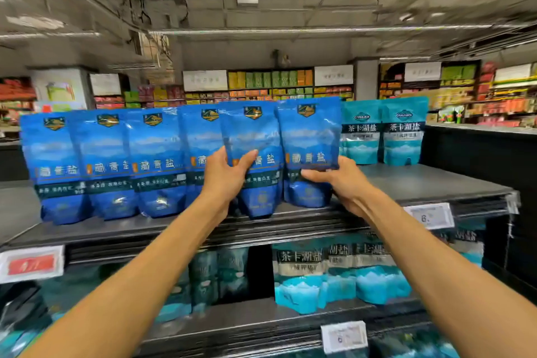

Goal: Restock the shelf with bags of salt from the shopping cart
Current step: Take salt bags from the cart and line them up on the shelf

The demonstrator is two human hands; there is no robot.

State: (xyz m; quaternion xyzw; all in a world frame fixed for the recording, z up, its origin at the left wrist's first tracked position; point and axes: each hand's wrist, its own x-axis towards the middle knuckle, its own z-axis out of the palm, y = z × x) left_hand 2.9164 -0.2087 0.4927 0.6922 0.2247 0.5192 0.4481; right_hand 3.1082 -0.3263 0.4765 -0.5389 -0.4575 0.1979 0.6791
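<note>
Left hand (225, 176) pinching a blue salt bag (255, 160) in a thumb-and-finger grip, right hand (340, 180) clasping the neighbouring blue bag (309, 151), both bags standing on the top shelf (421, 183)

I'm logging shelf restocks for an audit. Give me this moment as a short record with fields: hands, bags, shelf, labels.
left hand: left hand grips the fifth blue salt bag
right hand: right hand holds the sixth blue salt bag low on its front
top shelf row: six blue bags standing, then two teal salt bags to their right
top shelf: top shelf bare right of the hands
lower shelf: more teal bags
price tags: white price tag, red price tag
</note>
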